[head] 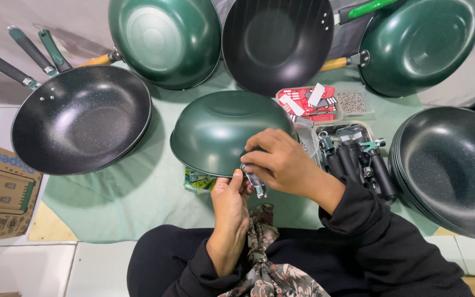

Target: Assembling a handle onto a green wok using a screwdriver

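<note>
Both hands meet at an upturned green wok (215,129): left hand (231,212) fingers pinch a metal handle bracket (255,184); right hand (281,162) closed, steadying the rim.

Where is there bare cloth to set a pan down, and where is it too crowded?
The pale green cloth is bare between the black speckled wok with a handle and the upturned dark green pan that both hands steady, the left hand and the right hand. It is crowded around the clear parts trays and the stack of black woks.
</note>
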